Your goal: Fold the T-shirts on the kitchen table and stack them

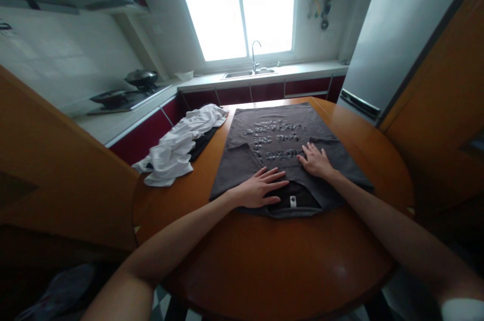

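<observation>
A dark grey T-shirt point(234, 172) with raised shiny lettering on its front lies spread out on the round wooden table point(287, 260), its neckline toward me. A small white label shows inside the collar. My left hand point(259, 189) rests flat on the shirt just left of the neckline, fingers spread. My right hand point(316, 161) lies on the fabric to the right of the lettering, its fingers apart too. Neither hand grips the cloth.
Crumpled white cloth point(176, 147) lies over a black garment point(204, 143) at the table's left edge. Beyond stands a counter with a sink point(249, 73) and a stove with pans point(140, 78). A fridge point(401, 23) is at the right.
</observation>
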`<move>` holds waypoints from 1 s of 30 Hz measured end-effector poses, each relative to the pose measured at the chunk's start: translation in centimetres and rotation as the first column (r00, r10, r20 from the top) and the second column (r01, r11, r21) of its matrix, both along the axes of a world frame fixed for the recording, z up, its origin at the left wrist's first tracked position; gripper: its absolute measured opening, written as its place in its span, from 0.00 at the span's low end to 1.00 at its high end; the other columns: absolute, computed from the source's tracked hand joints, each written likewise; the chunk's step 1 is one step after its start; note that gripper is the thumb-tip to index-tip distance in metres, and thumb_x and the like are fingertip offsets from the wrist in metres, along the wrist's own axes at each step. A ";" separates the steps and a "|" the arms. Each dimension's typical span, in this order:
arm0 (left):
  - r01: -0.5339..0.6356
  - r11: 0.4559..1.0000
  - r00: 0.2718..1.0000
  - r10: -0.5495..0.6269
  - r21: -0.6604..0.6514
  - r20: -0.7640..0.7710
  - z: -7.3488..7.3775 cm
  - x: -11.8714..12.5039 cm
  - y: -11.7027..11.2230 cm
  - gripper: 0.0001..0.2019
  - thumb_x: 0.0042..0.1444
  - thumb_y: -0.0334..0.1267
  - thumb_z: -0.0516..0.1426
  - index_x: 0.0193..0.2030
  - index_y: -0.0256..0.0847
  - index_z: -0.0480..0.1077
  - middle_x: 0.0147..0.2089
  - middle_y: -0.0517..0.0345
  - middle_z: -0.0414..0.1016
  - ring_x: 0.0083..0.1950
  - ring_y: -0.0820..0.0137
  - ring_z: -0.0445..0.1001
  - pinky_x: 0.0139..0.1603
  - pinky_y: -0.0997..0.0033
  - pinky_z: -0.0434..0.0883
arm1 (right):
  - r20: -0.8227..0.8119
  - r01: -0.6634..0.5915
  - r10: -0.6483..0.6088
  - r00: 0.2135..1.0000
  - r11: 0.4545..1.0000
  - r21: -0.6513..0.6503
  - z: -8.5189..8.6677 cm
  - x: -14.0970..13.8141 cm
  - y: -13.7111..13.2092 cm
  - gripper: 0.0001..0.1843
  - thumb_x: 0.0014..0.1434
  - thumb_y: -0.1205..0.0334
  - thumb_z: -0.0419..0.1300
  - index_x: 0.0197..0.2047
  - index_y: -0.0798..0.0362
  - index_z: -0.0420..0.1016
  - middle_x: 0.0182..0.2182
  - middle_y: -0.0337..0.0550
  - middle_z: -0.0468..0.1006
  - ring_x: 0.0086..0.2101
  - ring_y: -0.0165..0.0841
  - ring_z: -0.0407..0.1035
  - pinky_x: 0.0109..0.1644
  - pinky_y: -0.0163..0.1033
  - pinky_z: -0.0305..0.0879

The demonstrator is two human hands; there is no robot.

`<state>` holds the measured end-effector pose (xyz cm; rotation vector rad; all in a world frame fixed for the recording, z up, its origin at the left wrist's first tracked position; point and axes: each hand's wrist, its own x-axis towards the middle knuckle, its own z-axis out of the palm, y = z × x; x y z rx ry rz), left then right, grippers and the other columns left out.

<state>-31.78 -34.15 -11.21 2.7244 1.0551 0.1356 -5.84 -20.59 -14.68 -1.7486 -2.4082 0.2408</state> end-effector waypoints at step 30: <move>0.002 1.000 1.000 -0.002 -0.007 0.012 -0.1 -0.1 0.1 0.32 0.70 0.54 0.52 0.77 0.55 0.50 0.79 0.58 0.44 0.80 0.55 0.40 0.77 0.45 0.40 | -0.004 0.004 -0.004 1.000 1.000 0.010 -0.1 0.0 0.0 0.37 0.72 0.45 0.42 0.75 0.60 0.53 0.75 0.57 0.46 0.73 0.44 0.40 0.74 0.61 0.37</move>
